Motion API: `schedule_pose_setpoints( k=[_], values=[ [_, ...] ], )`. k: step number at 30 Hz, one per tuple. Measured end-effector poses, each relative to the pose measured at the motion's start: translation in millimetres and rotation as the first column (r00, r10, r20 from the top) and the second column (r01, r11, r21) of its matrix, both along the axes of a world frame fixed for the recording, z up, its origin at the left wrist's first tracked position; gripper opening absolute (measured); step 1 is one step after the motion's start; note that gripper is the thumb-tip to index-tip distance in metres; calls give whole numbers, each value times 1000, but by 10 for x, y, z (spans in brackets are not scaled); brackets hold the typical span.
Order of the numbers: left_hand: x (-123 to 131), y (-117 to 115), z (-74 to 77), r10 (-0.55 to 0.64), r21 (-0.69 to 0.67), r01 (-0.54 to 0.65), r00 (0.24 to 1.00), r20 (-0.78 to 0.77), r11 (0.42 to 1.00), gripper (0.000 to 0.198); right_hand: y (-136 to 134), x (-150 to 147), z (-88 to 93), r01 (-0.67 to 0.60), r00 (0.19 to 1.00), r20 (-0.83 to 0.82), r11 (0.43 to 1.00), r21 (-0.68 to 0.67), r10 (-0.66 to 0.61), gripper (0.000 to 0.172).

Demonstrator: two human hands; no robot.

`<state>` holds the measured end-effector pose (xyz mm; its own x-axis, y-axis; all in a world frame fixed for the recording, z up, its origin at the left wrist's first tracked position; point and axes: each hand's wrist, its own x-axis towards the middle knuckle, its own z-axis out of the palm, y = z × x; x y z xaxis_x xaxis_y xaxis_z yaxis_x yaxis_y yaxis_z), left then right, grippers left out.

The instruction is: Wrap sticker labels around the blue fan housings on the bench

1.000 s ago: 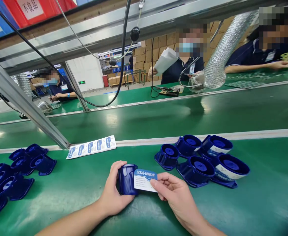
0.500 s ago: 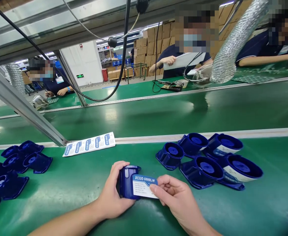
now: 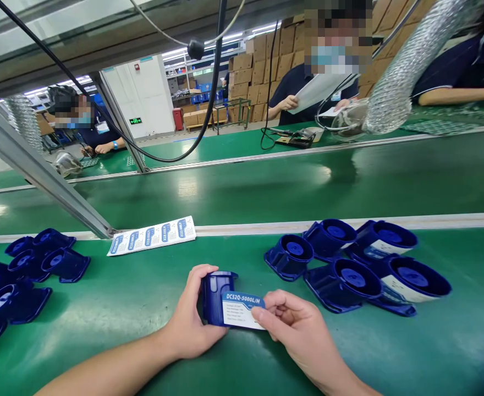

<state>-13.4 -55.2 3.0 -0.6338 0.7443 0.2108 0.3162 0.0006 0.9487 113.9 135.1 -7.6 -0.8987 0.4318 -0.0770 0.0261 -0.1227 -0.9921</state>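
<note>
Your left hand covers the left side of the blue housing, and the label pinched in your right hand hides part of its front. The label's lower print is too small to read, as is the sticker sheet's. The left edge cuts off the pile of blue parts.

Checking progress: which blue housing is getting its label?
The blue housing in the left hand; the right hand holds a white label against it. The other housings lie untouched.
</note>
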Motion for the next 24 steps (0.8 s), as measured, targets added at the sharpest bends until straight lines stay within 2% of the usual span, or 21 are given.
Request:
schedule_pose_setpoints(
  k=[24],
  values=[
    [0,1,-17,-4,11,4,1000,-13,1000,82,19,-14,-13,-19,1000,-14,1000,-16,19,39]
  ],
)
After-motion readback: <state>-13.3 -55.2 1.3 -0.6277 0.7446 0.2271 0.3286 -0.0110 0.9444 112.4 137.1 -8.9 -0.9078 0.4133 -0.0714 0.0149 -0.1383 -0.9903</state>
